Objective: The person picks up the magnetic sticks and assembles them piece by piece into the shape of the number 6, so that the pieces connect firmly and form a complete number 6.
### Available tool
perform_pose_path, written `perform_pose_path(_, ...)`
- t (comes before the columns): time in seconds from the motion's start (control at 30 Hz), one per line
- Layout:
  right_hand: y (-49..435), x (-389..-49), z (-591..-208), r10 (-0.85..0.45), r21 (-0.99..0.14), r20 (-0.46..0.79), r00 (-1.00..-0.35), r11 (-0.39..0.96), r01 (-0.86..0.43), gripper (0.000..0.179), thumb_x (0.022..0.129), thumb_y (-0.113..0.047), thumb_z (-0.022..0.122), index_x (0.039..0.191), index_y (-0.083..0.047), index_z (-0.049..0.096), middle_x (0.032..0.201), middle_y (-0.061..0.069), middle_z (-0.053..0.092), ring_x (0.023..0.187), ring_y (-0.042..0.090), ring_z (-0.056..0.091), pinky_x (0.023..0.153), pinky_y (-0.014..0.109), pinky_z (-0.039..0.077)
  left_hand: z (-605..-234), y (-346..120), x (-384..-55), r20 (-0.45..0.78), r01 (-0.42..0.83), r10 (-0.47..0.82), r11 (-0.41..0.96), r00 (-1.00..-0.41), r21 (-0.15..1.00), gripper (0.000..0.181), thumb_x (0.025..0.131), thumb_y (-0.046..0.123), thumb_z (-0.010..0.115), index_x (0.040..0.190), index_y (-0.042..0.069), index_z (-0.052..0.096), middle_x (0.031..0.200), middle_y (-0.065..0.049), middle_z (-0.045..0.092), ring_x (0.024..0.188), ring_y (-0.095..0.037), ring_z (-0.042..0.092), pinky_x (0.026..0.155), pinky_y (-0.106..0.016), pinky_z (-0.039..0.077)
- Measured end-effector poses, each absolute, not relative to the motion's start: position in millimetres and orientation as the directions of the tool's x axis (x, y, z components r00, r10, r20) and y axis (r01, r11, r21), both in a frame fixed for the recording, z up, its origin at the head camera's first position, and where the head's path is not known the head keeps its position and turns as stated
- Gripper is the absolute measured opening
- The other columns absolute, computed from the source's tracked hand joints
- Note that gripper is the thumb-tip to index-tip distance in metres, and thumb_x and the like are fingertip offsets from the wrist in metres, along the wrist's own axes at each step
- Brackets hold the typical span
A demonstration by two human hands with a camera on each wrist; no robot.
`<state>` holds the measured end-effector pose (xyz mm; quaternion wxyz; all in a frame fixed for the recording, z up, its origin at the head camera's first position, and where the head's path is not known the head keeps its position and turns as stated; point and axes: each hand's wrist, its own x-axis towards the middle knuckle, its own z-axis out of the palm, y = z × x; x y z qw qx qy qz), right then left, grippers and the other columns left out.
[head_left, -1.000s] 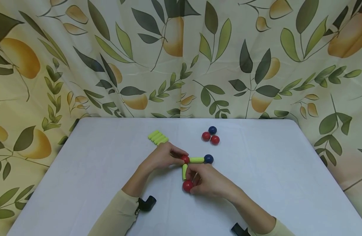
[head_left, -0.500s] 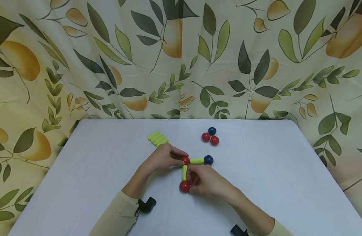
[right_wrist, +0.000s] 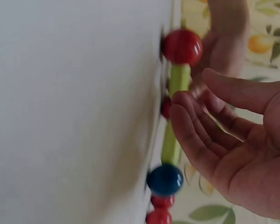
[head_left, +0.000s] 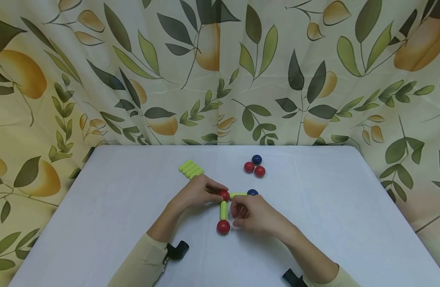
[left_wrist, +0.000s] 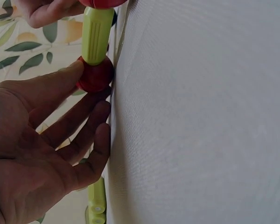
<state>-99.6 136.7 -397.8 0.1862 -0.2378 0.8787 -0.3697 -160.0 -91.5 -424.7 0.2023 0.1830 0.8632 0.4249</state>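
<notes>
An L of balls and rods lies on the white table. At its corner is a red ball (head_left: 224,195), pinched between thumb and fingers of my left hand (head_left: 200,190). One yellow-green rod (head_left: 223,210) runs from the corner toward me and ends in a second red ball (head_left: 223,227). Another yellow-green rod (head_left: 238,195) runs right to a blue ball (head_left: 252,192), partly covered by my right hand (head_left: 257,215). That hand hovers just right of the near rod, fingers loosely bent with a gap before the thumb and nothing between them, as the right wrist view shows.
Several more yellow-green rods (head_left: 191,169) lie side by side behind my left hand. Farther back, a loose blue ball (head_left: 256,160) and two red balls (head_left: 254,169) sit in a cluster. A leaf-and-fruit patterned curtain (head_left: 191,79) hangs behind the table (head_left: 134,171).
The near red ball has shifted left, so its rod now points straight toward me. My right hand has let go of that ball and drawn slightly right. The left hand keeps its pinch.
</notes>
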Motion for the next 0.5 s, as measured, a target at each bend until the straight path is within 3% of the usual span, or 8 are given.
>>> perform_pose_path(0.3,168.5,-121.5,-384.3,-0.342,-0.676,-0.089,-0.935,0.71,-0.196,0.021,0.087,-0.008,0.082,0.106,-0.009,0.072,0.098,0.004,0.071,0.087,0.018,0.064,0.075,0.03,0.057,-423.5,-91.2,-160.0,-0.196,0.134,0.483,0.567,-0.853,0.813,0.032,0.091,0.015,0.082,0.122,0.018,0.079,0.117,0.001,0.079,0.103,-0.014,0.067,0.085,-0.029,0.057)
perform_pose_path(0.5,177.8,-128.4,-387.2,-0.293,-0.641,-0.09,-0.952,0.749,-0.17,0.032,0.088,-0.008,0.081,0.119,-0.008,0.073,0.117,0.011,0.072,0.1,0.026,0.067,0.083,0.04,0.059,-423.6,-89.2,-159.0,-0.211,0.11,0.465,0.572,-0.86,0.813,0.032,0.091,0.015,0.082,0.123,0.019,0.079,0.119,0.001,0.078,0.106,-0.015,0.066,0.086,-0.029,0.056)
